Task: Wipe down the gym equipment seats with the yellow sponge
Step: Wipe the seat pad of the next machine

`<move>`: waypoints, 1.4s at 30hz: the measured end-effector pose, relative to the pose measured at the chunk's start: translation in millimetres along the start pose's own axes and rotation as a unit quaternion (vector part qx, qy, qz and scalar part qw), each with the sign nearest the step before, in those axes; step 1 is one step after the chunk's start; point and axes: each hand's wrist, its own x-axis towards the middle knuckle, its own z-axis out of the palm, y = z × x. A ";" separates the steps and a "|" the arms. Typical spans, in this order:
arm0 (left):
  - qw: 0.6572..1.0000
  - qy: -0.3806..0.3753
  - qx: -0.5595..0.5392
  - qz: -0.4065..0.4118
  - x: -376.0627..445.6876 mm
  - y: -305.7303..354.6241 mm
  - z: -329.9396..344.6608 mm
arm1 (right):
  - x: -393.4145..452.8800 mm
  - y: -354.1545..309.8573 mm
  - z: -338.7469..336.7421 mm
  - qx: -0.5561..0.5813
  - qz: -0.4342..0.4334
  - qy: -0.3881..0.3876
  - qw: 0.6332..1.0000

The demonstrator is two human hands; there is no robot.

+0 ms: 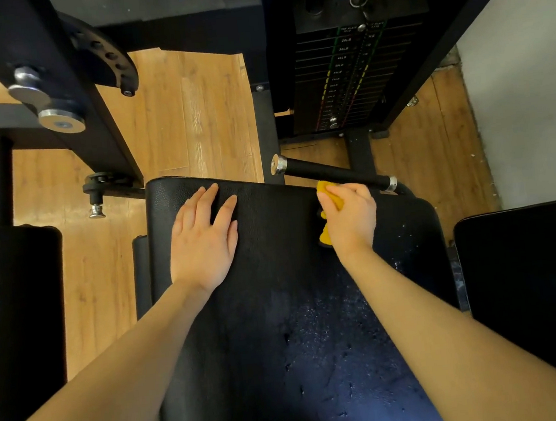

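Yellow and crumpled, the sponge (329, 210) sits bunched inside the right hand (349, 216), whose fingers curl round it so that only a far end and a lower fold show past the palm. It is pressed against the seat (280, 313) near the far right corner, just short of the black handle (334, 173) that crosses that corner. The left hand (204, 242) lies flat, fingers straight and spread, on the far left part of the seat close to its far edge, holding nothing and seemingly steadying the pad. The sponge looks soft and light: it folds and squashes in the grip, so it should follow the pad's curve and edges easily, and it probably carries water, since droplets speckle the right side and near half of the seat. A wet sponge can slip out of a loose hold, so a full wrap of fingers over its back, as now, seems the sound way to take it, with the palm pushing down. The seat itself looks like pebbled black vinyl over padding, firm yet slightly yielding, likely slick where wet. Its left half looks dry and appears not yet wiped. A second pad (535, 286) stands beyond the right edge, and another (17, 323) beyond the left.
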 end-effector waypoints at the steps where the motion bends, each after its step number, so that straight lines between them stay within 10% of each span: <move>1: 1.000 0.000 -0.002 0.000 -0.3 0.3 -0.2 | -2.9 2.5 0.4 -0.006 0.000 0.005 1.000; 42: 0.998 -0.039 -0.012 -0.043 -119.0 30.5 -7.4 | -109.5 45.7 -10.5 -0.023 0.023 -0.024 0.999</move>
